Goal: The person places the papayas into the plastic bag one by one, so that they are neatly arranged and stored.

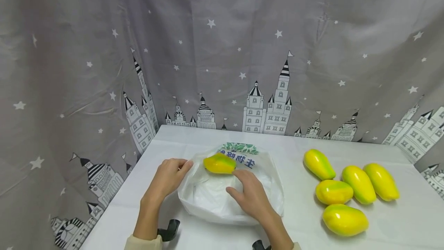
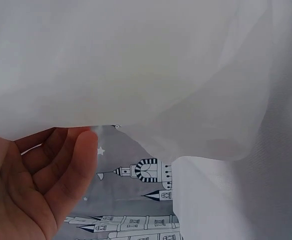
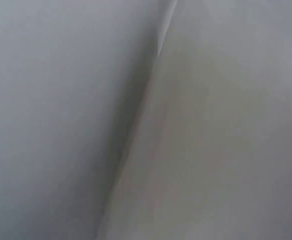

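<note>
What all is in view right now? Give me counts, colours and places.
Fruit in the bag: one, yellow and green, inside the bag's opening toward the far side
Loose fruits: five, yellow and green, grouped on the table right of the bag
Plastic bag: one, white with green leaf print and dark lettering, open on the table
Table: one, white, under the bag and loose fruits
Patterned cloth: grey with white stars and castles, behind and left of the table
Black devices: two, by the wrists
Sleeves: two, beige, bottom of the head view
Left hand: one, at the bag's left edge
Right hand: one, over the bag's opening, near its fruit
</note>
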The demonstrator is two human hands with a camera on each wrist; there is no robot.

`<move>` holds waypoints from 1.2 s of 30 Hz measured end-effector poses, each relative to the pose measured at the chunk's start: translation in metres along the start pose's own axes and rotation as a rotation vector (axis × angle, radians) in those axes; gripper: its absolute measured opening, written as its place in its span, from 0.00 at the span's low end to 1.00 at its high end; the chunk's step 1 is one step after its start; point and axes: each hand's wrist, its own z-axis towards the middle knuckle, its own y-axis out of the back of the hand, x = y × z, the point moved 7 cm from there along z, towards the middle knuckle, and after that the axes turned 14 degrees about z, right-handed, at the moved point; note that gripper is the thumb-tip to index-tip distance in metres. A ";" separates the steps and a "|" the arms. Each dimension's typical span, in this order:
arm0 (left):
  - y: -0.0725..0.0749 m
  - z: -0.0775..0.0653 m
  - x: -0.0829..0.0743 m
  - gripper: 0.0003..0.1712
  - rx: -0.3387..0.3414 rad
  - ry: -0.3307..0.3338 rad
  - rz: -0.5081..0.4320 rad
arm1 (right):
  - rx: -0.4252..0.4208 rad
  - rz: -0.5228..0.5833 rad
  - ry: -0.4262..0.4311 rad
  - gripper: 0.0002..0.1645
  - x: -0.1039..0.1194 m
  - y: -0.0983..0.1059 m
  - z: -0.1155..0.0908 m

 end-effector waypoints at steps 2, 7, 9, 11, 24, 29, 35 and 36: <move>0.001 0.000 0.000 0.21 -0.002 -0.002 0.002 | 0.001 -0.013 0.012 0.30 0.001 0.001 0.000; 0.003 0.000 0.001 0.22 -0.009 -0.001 0.018 | -0.010 -0.026 0.022 0.29 0.004 0.004 -0.001; 0.003 0.000 0.001 0.22 -0.009 -0.001 0.017 | -0.015 -0.023 0.024 0.29 0.006 0.006 -0.001; 0.004 0.000 0.001 0.23 -0.006 0.002 0.013 | -0.019 -0.024 0.030 0.29 0.009 0.008 -0.002; 0.003 0.000 0.002 0.22 -0.017 -0.019 -0.007 | -0.046 -0.043 0.054 0.29 0.020 0.027 -0.004; 0.003 0.001 0.001 0.21 -0.024 -0.039 -0.003 | -0.056 -0.036 0.056 0.28 0.019 0.033 -0.006; 0.003 0.002 0.000 0.21 -0.024 -0.048 -0.004 | -0.052 -0.055 0.046 0.27 0.017 0.041 -0.007; 0.003 0.002 0.000 0.21 -0.024 -0.047 -0.004 | -0.050 -0.063 0.041 0.27 0.016 0.042 -0.008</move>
